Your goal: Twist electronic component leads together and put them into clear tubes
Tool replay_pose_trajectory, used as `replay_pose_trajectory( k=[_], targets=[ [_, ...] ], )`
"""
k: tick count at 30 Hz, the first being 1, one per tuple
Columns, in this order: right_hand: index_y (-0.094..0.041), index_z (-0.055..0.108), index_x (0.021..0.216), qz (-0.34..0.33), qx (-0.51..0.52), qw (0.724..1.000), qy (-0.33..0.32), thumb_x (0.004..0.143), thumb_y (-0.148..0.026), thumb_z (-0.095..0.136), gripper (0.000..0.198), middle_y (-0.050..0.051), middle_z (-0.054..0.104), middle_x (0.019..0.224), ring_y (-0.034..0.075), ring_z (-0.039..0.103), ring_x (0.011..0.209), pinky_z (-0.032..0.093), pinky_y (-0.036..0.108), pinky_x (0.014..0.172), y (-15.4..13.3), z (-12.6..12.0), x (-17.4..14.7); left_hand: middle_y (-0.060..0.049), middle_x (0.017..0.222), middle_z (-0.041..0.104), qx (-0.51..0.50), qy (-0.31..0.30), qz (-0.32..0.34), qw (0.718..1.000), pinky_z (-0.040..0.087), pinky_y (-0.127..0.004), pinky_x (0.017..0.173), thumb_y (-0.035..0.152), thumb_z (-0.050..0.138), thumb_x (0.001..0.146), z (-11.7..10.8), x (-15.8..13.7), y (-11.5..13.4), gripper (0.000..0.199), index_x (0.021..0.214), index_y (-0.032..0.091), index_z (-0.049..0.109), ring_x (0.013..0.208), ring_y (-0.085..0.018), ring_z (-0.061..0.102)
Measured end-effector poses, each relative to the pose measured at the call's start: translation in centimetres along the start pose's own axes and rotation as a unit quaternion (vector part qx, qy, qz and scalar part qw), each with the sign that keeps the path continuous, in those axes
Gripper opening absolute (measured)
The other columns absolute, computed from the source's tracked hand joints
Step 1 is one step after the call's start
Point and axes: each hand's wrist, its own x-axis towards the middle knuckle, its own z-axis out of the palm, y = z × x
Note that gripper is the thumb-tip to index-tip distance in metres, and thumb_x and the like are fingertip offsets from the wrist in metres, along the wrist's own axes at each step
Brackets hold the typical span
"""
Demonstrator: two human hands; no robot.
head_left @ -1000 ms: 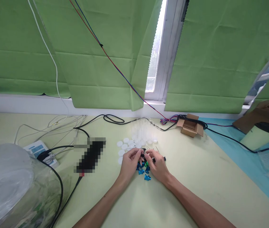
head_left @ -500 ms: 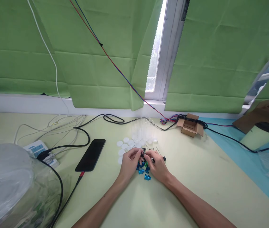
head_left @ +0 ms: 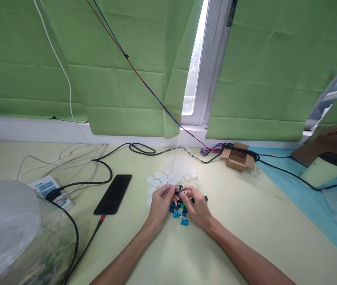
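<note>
Pinches a small black part point(head_left: 177, 193) of unclear long axis in the left hand point(head_left: 160, 202), just beside the curled right hand point(head_left: 198, 204) with hidden hold.

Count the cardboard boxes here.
2: a small box at the back of the table, right of centre; a larger box at far right, behind the green cup. Others may be hidden.

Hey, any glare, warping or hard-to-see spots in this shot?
In the head view, the window gap is bright and washed out; also in the head view, the tumbler near the right edge looks stretched, and the clear tubes fade against the pale table; head view again, small dark parts between left hand and right hand are hard to make out.
</note>
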Motion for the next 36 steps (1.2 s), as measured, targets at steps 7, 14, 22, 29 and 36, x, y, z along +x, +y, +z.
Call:
replay_pose_trajectory(
  k=[7, 14, 22, 29, 36],
  targets=[
    [-0.020, 0.053, 0.103, -0.013, 0.022, 0.999, -0.020, 0.097, -0.029, 0.048, 0.013, -0.004, 0.052, 0.062, 0.014, 0.046, 0.057, 0.038, 0.025, 0.057, 0.07, 0.12, 0.06, -0.001, 0.072, 0.065, 0.006, -0.004, 0.004, 1.000, 0.047, -0.025, 0.059, 0.041, 0.066, 0.084, -0.10, 0.08, -0.16, 0.026, 0.085, 0.016, 0.069, 0.055, -0.011, 0.056],
    [-0.020, 0.059, 0.095, -0.011, -0.001, 1.000, -0.012, 0.098, -0.031, 0.046, 0.017, 0.004, 0.064, 0.078, 0.019, 0.055, 0.075, 0.045, 0.030, 0.071, 0.23, 0.02, 0.01, 0.000, 0.068, 0.063, 0.031, -0.012, 0.014, 0.999, 0.047, -0.025, 0.058, 0.042, 0.065, 0.084, 0.07, -0.01, -0.02, 0.026, 0.082, 0.016, 0.068, 0.053, -0.011, 0.055],
    [-0.022, 0.049, 0.067, -0.023, -0.051, 0.998, -0.011, 0.103, -0.033, 0.035, 0.040, 0.000, 0.053, 0.062, 0.018, 0.046, 0.066, 0.040, 0.028, 0.066, 0.57, 0.08, 0.12, 0.001, 0.061, 0.062, 0.033, -0.017, 0.009, 0.999, 0.047, -0.025, 0.058, 0.042, 0.066, 0.082, 0.45, -0.31, 0.60, 0.026, 0.079, 0.016, 0.068, 0.053, -0.013, 0.056],
    [-0.020, 0.056, 0.096, -0.005, -0.022, 1.000, 0.009, 0.097, -0.036, 0.050, 0.016, -0.002, 0.055, 0.062, 0.017, 0.050, 0.066, 0.041, 0.027, 0.067, 0.29, 0.21, -0.04, -0.001, 0.073, 0.065, -0.007, -0.004, -0.011, 1.000, 0.047, -0.024, 0.056, 0.043, 0.068, 0.081, 0.18, -0.08, 0.06, 0.027, 0.082, 0.016, 0.069, 0.053, -0.011, 0.055],
    [-0.020, 0.054, 0.101, -0.019, 0.002, 1.000, -0.009, 0.096, -0.028, 0.049, 0.011, -0.003, 0.054, 0.062, 0.015, 0.049, 0.059, 0.042, 0.027, 0.063, 0.23, 0.19, -0.07, -0.002, 0.073, 0.065, -0.011, 0.001, -0.016, 1.000, 0.047, -0.025, 0.056, 0.044, 0.069, 0.079, 0.25, -0.12, 0.25, 0.029, 0.081, 0.015, 0.069, 0.054, -0.013, 0.055]
  ],
)
